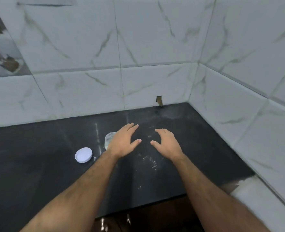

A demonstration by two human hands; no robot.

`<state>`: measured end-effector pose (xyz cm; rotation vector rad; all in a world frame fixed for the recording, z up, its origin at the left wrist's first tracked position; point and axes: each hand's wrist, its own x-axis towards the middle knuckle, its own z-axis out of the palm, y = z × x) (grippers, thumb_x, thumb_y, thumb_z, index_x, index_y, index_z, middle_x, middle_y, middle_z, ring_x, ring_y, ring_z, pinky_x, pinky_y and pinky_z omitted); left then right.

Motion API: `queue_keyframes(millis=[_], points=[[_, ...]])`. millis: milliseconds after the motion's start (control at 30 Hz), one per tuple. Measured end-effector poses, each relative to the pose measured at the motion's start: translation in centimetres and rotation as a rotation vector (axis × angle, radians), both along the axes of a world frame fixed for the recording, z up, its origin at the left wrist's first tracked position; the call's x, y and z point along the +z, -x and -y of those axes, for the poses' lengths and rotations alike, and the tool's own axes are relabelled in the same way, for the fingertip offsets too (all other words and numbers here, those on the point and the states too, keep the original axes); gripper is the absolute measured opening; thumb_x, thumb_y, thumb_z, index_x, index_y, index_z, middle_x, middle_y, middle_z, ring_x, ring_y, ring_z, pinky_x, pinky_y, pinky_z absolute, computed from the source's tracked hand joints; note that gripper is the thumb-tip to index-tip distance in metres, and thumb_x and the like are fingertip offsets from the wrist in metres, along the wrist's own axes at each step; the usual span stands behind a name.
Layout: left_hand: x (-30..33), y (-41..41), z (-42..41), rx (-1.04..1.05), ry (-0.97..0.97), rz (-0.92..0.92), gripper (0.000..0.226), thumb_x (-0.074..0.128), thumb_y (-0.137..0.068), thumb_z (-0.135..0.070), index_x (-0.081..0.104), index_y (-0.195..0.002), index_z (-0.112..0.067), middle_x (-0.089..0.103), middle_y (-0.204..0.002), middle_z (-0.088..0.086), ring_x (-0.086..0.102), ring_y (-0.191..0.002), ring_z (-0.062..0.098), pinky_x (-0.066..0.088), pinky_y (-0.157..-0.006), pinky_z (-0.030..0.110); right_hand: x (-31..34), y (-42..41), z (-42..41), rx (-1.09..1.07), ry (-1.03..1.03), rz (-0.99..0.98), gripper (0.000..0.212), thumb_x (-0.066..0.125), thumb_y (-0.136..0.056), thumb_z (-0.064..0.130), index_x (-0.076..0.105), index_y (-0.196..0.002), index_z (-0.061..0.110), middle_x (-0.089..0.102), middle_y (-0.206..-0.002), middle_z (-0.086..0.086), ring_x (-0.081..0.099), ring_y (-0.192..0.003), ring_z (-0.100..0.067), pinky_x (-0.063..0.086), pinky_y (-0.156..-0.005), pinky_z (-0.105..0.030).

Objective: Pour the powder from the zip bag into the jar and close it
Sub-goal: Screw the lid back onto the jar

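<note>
1. two bare forearms come in from the bottom edge, nearest the camera, and reach forward over a dark, matte table (pixel 38 173) with a straight front edge

2. the left hand (pixel 124 142) hovers palm down with its fingers straight and lightly spread, thumb out to the side; it has hold of nothing

3. the right hand (pixel 166 143) hovers just beside it, apart from it, fingers loosely bent and thumb pointing toward the left hand; it too is empty

4. the jar (pixel 109 138) is a clear, round, glass-like vessel standing upright on the table, open at the top, partly hidden behind the left hand; whether the hand touches it cannot be told, and its contents cannot be made out

5. the lid (pixel 83 155) is a round, smooth white disc with a raised rim, lying flat on the table to the left of the jar, near it but not touching

6. pale specks of powder (pixel 151 162) are scattered on the dark surface below and between the hands, and a faint dusty smear lies near the back corner

7. glossy white wall tiles (pixel 155 39) with grey-gold marble veins meet in a corner on the right; a small chipped notch (pixel 159 100) shows at the foot of the back wall

8. no readable writing or label shows on anything
</note>
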<state>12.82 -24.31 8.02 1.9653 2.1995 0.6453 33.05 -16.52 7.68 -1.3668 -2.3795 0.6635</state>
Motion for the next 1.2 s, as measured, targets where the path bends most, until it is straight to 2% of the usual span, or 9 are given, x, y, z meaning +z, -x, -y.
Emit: queue_keyframes(millis=[100, 233, 533, 667, 767, 867, 1000, 1100, 1200], points=[[-0.2, 2.0, -1.0, 0.062, 0.002, 0.014, 0.069, 0.053, -0.094, -0.052, 0.031, -0.155, -0.028, 0.028, -0.163, -0.005, 0.020, -0.152, 0.012, 0.023, -0.120, 0.036, -0.2, 2.3, -1.7, 0.046, 0.014, -0.001, 0.062, 0.063, -0.095, 0.038, 0.044, -0.151, 0.018, 0.044, -0.156, -0.003, 0.036, -0.146, -0.022, 0.035, -0.118, -0.042], [-0.2, 4.1, -2.3, 0.137, -0.018, 0.052, 0.068, 0.055, -0.094, -0.048, 0.033, -0.154, -0.026, 0.029, -0.163, -0.002, 0.021, -0.152, 0.015, 0.020, -0.120, 0.035, -0.6, 5.1, -4.6, 0.135, 0.026, 0.002, 0.062, 0.063, -0.096, 0.037, 0.043, -0.151, 0.018, 0.044, -0.156, -0.004, 0.037, -0.145, -0.022, 0.035, -0.118, -0.042], [-2.4, 8.3, -1.5, 0.402, 0.031, 0.249, 0.068, 0.061, -0.090, -0.049, 0.040, -0.150, -0.025, 0.042, -0.156, -0.003, 0.037, -0.144, 0.016, 0.033, -0.117, 0.038, -2.6, 11.2, -8.2, 0.316, 0.180, -0.029, 0.058, 0.060, -0.093, 0.022, 0.044, -0.149, 0.020, 0.051, -0.149, -0.005, 0.049, -0.134, -0.022, 0.041, -0.110, -0.036], [-4.1, 9.2, 0.5, 0.551, -0.001, 0.423, 0.068, 0.065, -0.088, -0.050, 0.046, -0.147, -0.022, 0.049, -0.151, -0.002, 0.044, -0.139, 0.016, 0.038, -0.113, 0.037, -4.5, 12.7, -8.1, 0.339, 0.358, -0.082, 0.061, 0.058, -0.089, 0.012, 0.045, -0.148, 0.022, 0.055, -0.146, -0.007, 0.053, -0.131, -0.023, 0.042, -0.100, -0.028], [-5.6, 9.7, 1.9, 0.627, -0.018, 0.541, 0.062, 0.065, -0.090, -0.046, 0.050, -0.145, -0.021, 0.054, -0.147, 0.000, 0.049, -0.136, 0.014, 0.039, -0.104, 0.024, -6.1, 13.4, -7.3, 0.353, 0.467, -0.107, 0.064, 0.059, -0.088, 0.006, 0.044, -0.149, 0.022, 0.054, -0.145, -0.009, 0.052, -0.133, -0.023, 0.043, -0.097, -0.026], [-6.7, 10.2, 3.0, 0.672, -0.036, 0.629, 0.051, 0.063, -0.095, -0.034, 0.052, -0.142, -0.020, 0.059, -0.142, 0.003, 0.054, -0.128, 0.012, 0.036, -0.096, 0.018, -7.5, 13.8, -6.3, 0.347, 0.531, -0.114, 0.072, 0.061, -0.086, 0.001, 0.039, -0.152, 0.021, 0.050, -0.149, -0.011, 0.048, -0.139, -0.025, 0.041, -0.098, -0.025], [-7.7, 10.7, 3.8, 0.619, 0.004, 0.722, 0.048, 0.061, -0.096, -0.015, 0.051, -0.143, -0.015, 0.058, -0.141, 0.006, 0.056, -0.125, 0.012, 0.040, -0.100, 0.020, -8.6, 13.7, -4.9, 0.306, 0.593, -0.123, 0.089, 0.067, -0.082, 0.000, 0.026, -0.158, 0.024, 0.041, -0.157, -0.010, 0.040, -0.145, -0.022, 0.038, -0.095, -0.022], [-8.3, 11.0, 4.0, 0.531, 0.072, 0.772, 0.057, 0.060, -0.092, -0.004, 0.046, -0.146, -0.016, 0.055, -0.144, 0.005, 0.055, -0.125, 0.013, 0.042, -0.102, 0.023, -9.2, 13.9, -3.6, 0.288, 0.593, -0.129, 0.108, 0.082, -0.073, 0.009, 0.020, -0.160, 0.025, 0.042, -0.158, -0.002, 0.038, -0.146, -0.019, 0.035, -0.105, -0.024], [-8.4, 11.0, 3.8, 0.444, 0.101, 0.801, 0.064, 0.058, -0.088, 0.003, 0.043, -0.148, -0.014, 0.053, -0.146, 0.005, 0.055, -0.127, 0.013, 0.045, -0.104, 0.026, -9.8, 14.5, -2.0, 0.245, 0.535, -0.159, 0.124, 0.092, -0.062, 0.023, 0.018, -0.161, 0.025, 0.042, -0.158, 0.006, 0.036, -0.146, -0.016, 0.034, -0.118, -0.035]])
